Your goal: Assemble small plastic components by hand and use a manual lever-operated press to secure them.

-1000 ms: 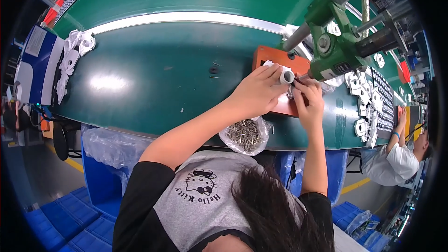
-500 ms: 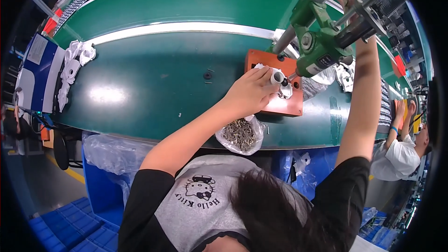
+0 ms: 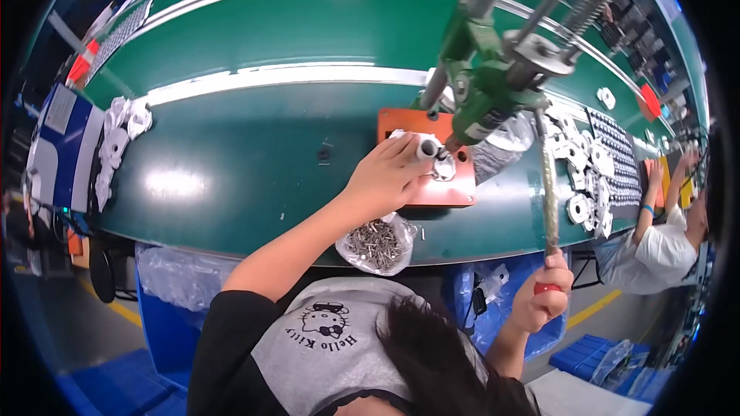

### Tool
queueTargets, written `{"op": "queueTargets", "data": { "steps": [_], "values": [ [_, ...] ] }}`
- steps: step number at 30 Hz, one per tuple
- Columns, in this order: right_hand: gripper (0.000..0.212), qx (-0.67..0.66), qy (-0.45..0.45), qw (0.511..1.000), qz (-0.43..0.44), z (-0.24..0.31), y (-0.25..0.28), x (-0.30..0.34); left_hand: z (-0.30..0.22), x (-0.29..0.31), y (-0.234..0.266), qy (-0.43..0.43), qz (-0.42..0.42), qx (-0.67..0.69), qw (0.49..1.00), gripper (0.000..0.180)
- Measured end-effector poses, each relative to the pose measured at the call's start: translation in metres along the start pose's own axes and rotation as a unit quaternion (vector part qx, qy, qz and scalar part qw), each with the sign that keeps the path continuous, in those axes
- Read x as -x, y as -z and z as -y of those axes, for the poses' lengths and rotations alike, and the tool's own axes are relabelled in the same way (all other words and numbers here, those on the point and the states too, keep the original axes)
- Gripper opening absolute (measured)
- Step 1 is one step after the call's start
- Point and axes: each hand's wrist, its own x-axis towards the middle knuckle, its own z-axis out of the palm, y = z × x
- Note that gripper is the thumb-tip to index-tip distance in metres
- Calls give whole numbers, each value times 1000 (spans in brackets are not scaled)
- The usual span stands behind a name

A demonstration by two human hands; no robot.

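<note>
My left hand (image 3: 385, 176) is closed on a white plastic part (image 3: 444, 169) with a short round tube. It holds the part on an orange block fixture (image 3: 455, 195). The green hand press (image 3: 482, 112) stands over the block, and its ram tip comes down beside the tube. Whether the tip touches the part I cannot tell. My right hand (image 3: 543, 291) is wrapped round the red knob at the end of the press's long metal lever (image 3: 549, 192), near the table's front edge. The lever points toward me.
A clear bag of small metal pins (image 3: 378, 248) sits at the front edge below my left wrist. White plastic parts (image 3: 590, 177) are heaped at right beside a dark tray of rows (image 3: 614, 146). More line the left, near a blue-white machine (image 3: 65, 150). A co-worker (image 3: 655, 231) sits at right.
My right hand has swung the lever from far up beside the press down toward me. My left hand stays on the white part. The view has shifted slightly.
</note>
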Motion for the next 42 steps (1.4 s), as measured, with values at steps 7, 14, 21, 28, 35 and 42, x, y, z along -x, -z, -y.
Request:
{"op": "queueTargets", "data": {
  "steps": [7,14,21,28,35,42],
  "values": [
    [21,-266,-16,963,43,27,-70,-176,5,-16,16,99,1,93,991,47],
    [51,-160,-223,949,151,-37,-176,-261,-5,-54,41,36,180,-9,983,40],
    [57,361,-81,926,77,-211,29,-113,67,-43,82,314,56,37,947,52],
    [63,725,-355,576,128,-258,76,-45,193,-21,78,445,-79,-23,892,54],
    [39,701,-99,705,30,-281,126,-21,302,164,257,598,-105,-358,709,54],
    [44,674,-178,703,139,-260,114,-32,366,265,322,542,-62,-459,701,47]
  ]
}}
